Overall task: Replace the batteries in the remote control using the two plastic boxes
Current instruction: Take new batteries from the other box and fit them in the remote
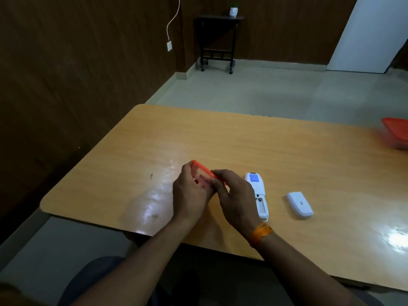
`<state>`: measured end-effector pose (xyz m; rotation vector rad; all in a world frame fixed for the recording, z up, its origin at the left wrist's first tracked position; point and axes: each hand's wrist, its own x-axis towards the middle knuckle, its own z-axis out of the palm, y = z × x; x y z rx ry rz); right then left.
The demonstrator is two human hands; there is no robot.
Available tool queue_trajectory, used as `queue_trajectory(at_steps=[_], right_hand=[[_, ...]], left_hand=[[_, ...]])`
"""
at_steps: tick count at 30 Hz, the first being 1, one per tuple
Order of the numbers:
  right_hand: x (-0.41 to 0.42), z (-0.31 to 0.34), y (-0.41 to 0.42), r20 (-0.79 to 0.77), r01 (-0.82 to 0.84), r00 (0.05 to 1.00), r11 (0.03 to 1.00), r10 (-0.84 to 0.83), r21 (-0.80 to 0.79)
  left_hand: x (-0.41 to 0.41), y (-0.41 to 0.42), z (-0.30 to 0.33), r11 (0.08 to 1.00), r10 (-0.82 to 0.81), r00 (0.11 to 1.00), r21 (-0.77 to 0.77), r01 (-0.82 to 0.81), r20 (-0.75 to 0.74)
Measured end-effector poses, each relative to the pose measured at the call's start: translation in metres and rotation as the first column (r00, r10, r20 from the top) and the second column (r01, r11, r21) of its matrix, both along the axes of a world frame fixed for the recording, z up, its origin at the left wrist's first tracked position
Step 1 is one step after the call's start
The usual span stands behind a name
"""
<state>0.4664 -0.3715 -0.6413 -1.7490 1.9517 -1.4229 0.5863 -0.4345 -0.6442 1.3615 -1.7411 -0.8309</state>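
Observation:
A small clear plastic box with an orange lid (202,174) is held tilted just above the table. My left hand (189,193) grips its left side and my right hand (234,195) pinches its right end. What is inside the box is too blurred to tell. The white remote control (258,194) lies face down just right of my right hand, its battery bay open. Its white battery cover (299,204) lies further right. A second box with an orange lid (396,132) stands at the table's far right edge, cut off by the frame.
The light wooden table (242,140) has a rounded left corner and its near edge is close to my lap. A dark wood-panelled wall runs on the left. A small black side table (217,40) stands far behind on the floor.

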Motion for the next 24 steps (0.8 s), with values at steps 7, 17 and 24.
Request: queue_trajectory(at_steps=[7, 17, 24], right_hand=[[-0.010, -0.004, -0.003, -0.105, -0.067, 0.992, 0.998, 0.065, -0.013], [-0.014, 0.002, -0.014, -0.095, -0.081, 0.992, 0.996, 0.078, -0.025], [-0.020, 0.010, -0.017, -0.101, -0.051, 0.994, 0.998, 0.046, -0.048]], left_hand=[[0.002, 0.007, -0.008, 1.000, -0.005, 0.992, -0.025, 0.002, -0.124], [0.009, 0.003, -0.009, 0.996, -0.013, 0.982, -0.087, -0.004, -0.190], [0.012, 0.005, -0.018, 0.998, -0.011, 0.964, -0.057, -0.004, -0.267]])
